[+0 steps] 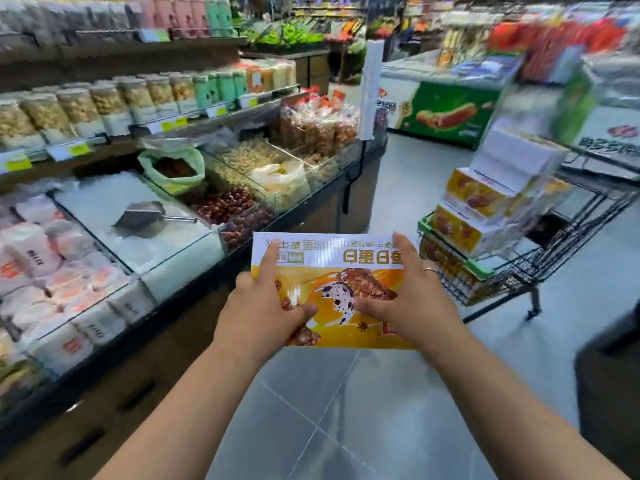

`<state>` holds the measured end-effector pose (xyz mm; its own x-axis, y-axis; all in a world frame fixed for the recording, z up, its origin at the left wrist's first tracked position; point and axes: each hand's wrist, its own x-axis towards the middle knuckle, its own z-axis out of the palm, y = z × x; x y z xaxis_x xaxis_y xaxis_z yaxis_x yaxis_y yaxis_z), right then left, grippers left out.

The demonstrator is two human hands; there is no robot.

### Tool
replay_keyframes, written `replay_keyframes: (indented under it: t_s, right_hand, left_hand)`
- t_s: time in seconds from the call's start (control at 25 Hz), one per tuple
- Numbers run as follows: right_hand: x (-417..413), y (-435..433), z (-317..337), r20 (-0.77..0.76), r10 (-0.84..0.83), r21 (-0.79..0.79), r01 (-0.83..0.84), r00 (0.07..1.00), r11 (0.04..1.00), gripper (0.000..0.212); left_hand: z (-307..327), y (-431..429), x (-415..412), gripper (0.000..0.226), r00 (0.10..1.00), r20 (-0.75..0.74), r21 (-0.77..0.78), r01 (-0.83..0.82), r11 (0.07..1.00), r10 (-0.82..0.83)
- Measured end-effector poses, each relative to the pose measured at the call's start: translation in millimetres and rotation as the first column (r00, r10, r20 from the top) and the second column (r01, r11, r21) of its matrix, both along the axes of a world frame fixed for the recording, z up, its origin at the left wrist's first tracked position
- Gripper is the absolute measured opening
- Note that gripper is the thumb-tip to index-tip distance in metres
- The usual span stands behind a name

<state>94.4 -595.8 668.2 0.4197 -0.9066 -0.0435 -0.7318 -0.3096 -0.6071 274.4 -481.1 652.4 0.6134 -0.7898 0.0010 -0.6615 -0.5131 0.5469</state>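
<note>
Step in hand: transport of one flat yellow-and-white package. It is judged to match the stacked packages in the cart beyond and to the right of the right hand.

Position: the package is held level between both hands, above the floor.

Left hand: grips the left edge, thumb pressed on the top face, index finger extended along the edge.

Right hand: grips the right edge in the same way.

Both forearms reach forward.

Next move: choose a destination, probably the shelves left of the left hand. Hold both edges through the turn.
</note>
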Motion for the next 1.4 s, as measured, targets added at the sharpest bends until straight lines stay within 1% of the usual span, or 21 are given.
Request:
replay_keyframes:
  t_s: [0.12,0.24,0.4,0.52,0.68,0.84,1.04,1.16,1.4]
  right_hand:
    - [-10.7,-55.8,-1.4,0.006,-0.159,0.014,0.159,0.987,0.987,0.114]
    - [-25.0,-107.3,-6.6,0.048,-0.306,0.026,0.305,0.951,0.952,0.117]
    - [-47.4,-164.3,-9.9,0.047,-0.433,-0.003,0.434,0.900,0.901,0.117]
    - [-70.5,-217.8,-11.8,0.061,-0.495,-0.025,0.497,0.867,0.867,0.116]
    - [-105.6,-299.5,-11.9,0.070,-0.519,-0.042,0.522,0.852,0.852,0.116]
    - [-142.0,-389.3,-1.0,0.091,-0.516,-0.049,0.521,0.852,0.852,0.115]
    - [-178.7,-491.3,21.3,0.069,-0.501,-0.090,0.506,0.862,0.858,0.112]
    - [-187.1,-551.1,29.3,0.073,-0.495,-0.098,0.500,0.866,0.861,0.109]
    - [-187.0,-670.7,36.9,0.155,-0.518,-0.100,0.535,0.841,0.839,0.103]
  left_hand:
    - [-1.4,-85.2,3.6,0.110,0.987,0.012,0.012,0.158,0.987,-0.158]
    - [4.4,-163.4,-0.8,0.108,0.954,0.035,0.035,0.295,0.955,-0.296]
    - [5.3,-248.4,-18.2,0.108,0.908,0.044,0.039,0.416,0.908,-0.418]
    - [1.2,-319.5,-37.4,0.109,0.875,0.051,0.032,0.481,0.876,-0.482]
    - [0.4,-408.5,-70.6,0.108,0.853,0.044,0.008,0.521,0.854,-0.520]
    - [9.7,-500.1,-103.7,0.107,0.856,0.034,-0.008,0.516,0.856,-0.516]
    - [25.1,-598.3,-139.0,0.106,0.859,0.054,-0.017,0.510,0.860,-0.509]
    - [35.5,-658.0,-142.8,0.105,0.853,0.084,-0.017,0.518,0.855,-0.515]
    - [51.8,-793.5,-139.7,0.107,0.819,0.134,-0.001,0.563,0.827,-0.558]
